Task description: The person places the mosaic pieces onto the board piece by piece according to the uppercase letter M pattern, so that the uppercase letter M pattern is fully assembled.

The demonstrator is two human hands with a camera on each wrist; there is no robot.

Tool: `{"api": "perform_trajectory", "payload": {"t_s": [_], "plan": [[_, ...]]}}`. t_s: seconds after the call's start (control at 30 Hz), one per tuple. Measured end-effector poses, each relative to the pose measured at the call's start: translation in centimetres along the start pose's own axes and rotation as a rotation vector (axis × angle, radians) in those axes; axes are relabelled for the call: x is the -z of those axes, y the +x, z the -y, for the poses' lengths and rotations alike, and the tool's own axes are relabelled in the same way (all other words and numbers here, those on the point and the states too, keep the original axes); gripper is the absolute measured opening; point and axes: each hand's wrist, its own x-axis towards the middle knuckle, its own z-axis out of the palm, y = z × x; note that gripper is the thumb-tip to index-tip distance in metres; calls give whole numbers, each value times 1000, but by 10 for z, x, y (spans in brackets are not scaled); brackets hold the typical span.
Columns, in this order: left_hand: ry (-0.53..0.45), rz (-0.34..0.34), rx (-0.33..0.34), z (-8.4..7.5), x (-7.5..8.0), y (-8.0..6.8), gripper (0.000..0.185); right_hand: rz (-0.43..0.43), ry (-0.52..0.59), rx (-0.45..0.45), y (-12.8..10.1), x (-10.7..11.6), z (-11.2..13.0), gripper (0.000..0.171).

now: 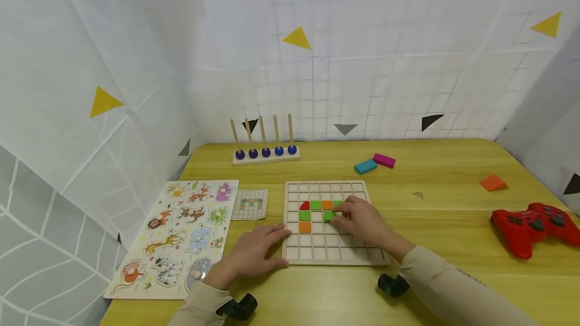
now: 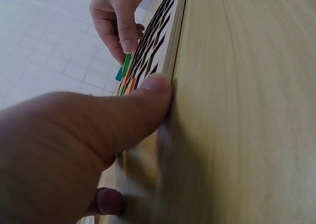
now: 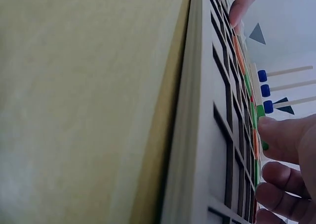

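A wooden grid board (image 1: 335, 262) lies on the table, with red, green and orange tiles in some of its upper cells. My right hand (image 1: 364, 220) pinches a green square tile (image 1: 329, 217) between thumb and fingers, just over the board. In the left wrist view that green tile (image 2: 126, 64) looks tilted up from the surface. Against the board's left edge rests my left hand (image 1: 254, 249), fingers fairly straight and thumb (image 2: 157, 85) at the rim. Part of the top tile row is hidden behind the right hand's fingers.
Left of the board lie a pattern card (image 1: 250, 205) and an animal peg puzzle (image 1: 181, 238). Behind stands a peg rack with blue beads (image 1: 266, 155). Teal (image 1: 365, 166) and magenta blocks (image 1: 384, 160), an orange block (image 1: 493, 182) and a red game controller (image 1: 521, 230) lie farther right.
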Motion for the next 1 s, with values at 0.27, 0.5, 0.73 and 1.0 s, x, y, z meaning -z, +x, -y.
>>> {"api": "perform_trajectory", "payload": {"t_s": [0.27,0.5,0.73,1.0], "plan": [[8,-5,-2,3,-4,1,62,18,8,-28,2,1,2,26],[6,-4,-3,3,-3,1,62,-3,-1,-26,5,0,3,27],[6,-8,-7,4,-4,0,62,9,12,-34,4,0,2,24],[7,-9,-12,4,-5,0,62,-4,14,-18,1,5,0,22]]}}
